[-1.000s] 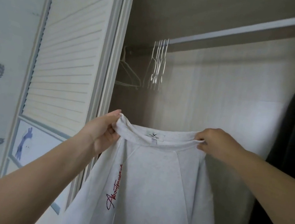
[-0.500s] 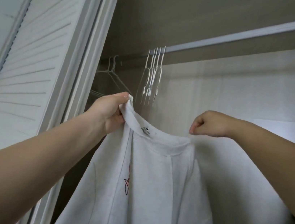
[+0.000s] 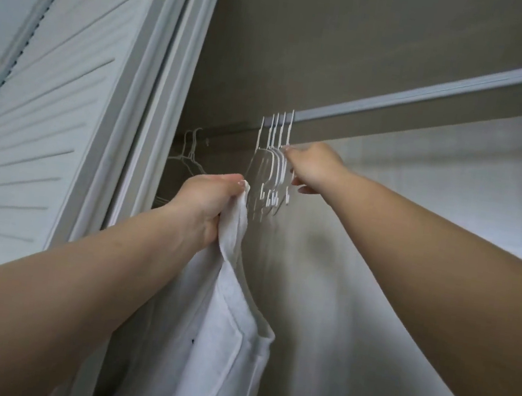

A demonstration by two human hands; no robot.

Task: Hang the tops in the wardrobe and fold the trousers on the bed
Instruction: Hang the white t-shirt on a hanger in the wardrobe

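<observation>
Left hand (image 3: 207, 203): fingers curled tight round a bunched fold of the white top (image 3: 216, 342), thumb uppermost, cloth squeezed out just right of the knuckles. Rest of the top hanging straight down below those fingers, collar edge running slack down and to the right from the grip, nothing else holding it up.

Right hand (image 3: 314, 168): reaching up and past the left, fingertips at the rightmost of a tight cluster of white hangers (image 3: 272, 166). Index finger touching that hanger near its neck, thumb lower, just beside its shoulder. Fingers bent round it, but whether actually clamped or only touching cannot be told from this angle.

Hangers hooked over the wardrobe rail (image 3: 435, 94), directly above and left of the right fingertips, and just above and right of the left thumb. Top and hangers close but apart: cloth below the cluster, not on any hanger.

Further left, beyond the left knuckles, two more wire hangers (image 3: 192, 154) in shadow. Louvred wardrobe door (image 3: 48, 101) left of the left forearm.
</observation>
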